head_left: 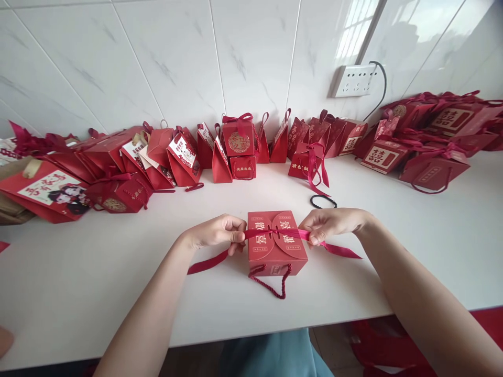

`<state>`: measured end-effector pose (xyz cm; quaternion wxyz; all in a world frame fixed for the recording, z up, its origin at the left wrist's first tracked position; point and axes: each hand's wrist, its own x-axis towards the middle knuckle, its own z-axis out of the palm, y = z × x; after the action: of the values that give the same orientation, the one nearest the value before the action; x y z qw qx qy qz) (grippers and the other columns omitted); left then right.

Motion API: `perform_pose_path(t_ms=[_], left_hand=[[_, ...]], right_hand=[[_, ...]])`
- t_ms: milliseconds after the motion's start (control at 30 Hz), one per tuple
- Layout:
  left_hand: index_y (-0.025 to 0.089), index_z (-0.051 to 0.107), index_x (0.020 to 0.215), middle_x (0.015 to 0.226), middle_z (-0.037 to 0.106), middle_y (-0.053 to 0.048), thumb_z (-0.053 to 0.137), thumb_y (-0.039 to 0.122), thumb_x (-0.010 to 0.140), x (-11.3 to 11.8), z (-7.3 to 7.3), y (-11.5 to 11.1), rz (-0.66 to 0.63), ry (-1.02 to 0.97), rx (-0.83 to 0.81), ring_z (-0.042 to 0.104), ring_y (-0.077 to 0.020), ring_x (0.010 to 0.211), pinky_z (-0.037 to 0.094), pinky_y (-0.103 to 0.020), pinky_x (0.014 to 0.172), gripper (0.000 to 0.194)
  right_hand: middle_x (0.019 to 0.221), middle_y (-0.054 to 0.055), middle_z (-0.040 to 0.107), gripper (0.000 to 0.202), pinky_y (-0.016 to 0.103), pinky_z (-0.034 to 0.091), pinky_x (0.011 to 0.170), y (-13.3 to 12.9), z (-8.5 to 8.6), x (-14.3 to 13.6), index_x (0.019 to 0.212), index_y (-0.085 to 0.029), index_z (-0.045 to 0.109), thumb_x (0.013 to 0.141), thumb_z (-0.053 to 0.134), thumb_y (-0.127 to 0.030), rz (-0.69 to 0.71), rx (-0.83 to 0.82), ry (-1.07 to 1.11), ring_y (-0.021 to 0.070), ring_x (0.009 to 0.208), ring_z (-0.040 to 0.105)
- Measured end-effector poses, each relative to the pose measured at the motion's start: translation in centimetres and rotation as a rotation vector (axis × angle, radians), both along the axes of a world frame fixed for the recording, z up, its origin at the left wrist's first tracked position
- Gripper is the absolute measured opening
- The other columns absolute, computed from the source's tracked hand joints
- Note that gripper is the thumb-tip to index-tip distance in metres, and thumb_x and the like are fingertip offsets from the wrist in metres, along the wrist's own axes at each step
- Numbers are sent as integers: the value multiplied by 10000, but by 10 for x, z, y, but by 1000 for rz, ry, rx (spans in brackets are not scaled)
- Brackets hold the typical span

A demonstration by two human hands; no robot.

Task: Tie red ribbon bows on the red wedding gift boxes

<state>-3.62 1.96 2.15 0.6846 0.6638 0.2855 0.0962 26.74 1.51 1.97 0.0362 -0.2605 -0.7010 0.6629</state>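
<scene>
A red gift box (277, 251) with gold lettering sits on the white table in front of me. A dark red ribbon (214, 263) crosses its top and is drawn together at the middle, where the lid flaps meet. My left hand (225, 233) pinches the ribbon at the box's left edge, with a loose end trailing down to the left. At the right edge my right hand (326, 226) pinches the other side of the ribbon, its end lying out to the right. A twisted cord handle (271, 289) hangs from the box's near side onto the table.
Many red boxes line the tiled wall, among them a stacked pair with a bow (239, 139) and a ribboned box (305, 160). A black hair tie (323, 201) lies beyond my right hand. A power socket (354, 81) is on the wall. A red stool (377, 340) stands below the table.
</scene>
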Motion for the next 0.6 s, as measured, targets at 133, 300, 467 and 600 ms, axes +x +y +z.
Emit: perform_pose_path(t_ms=[133, 300, 467, 600], left_hand=[[150, 504, 619, 492, 549, 26, 690, 538, 729, 1, -1, 0, -19, -15, -7, 481, -71, 473, 386, -187, 537, 444], [144, 539, 647, 536, 561, 21, 686, 520, 742, 2, -2, -1, -39, -39, -18, 486, -70, 470, 381, -191, 529, 415], [150, 487, 599, 526, 581, 0, 709, 440, 747, -4, -4, 2, -17, -80, -83, 515, -87, 468, 401, -203, 526, 394], [146, 514, 608, 507, 597, -16, 724, 351, 724, -5, 1, -2, -4, -148, -172, 569, -115, 527, 436, -209, 564, 315]], right_hand=[[552, -64, 347, 437, 207, 301, 523, 0, 1, -1, 559, -153, 415, 757, 687, -432, 2, 3, 2, 57, 543, 342], [549, -65, 322, 455, 207, 283, 514, -2, 3, -2, 546, -160, 390, 769, 678, -433, 0, 15, -11, 59, 541, 317], [591, -40, 398, 392, 217, 297, 524, -4, 6, 0, 589, -136, 516, 799, 658, -435, -89, 137, 67, 68, 554, 347], [688, 2, 476, 308, 230, 342, 542, -11, 12, -11, 657, -141, 639, 801, 673, -411, -281, 292, 318, 88, 608, 420]])
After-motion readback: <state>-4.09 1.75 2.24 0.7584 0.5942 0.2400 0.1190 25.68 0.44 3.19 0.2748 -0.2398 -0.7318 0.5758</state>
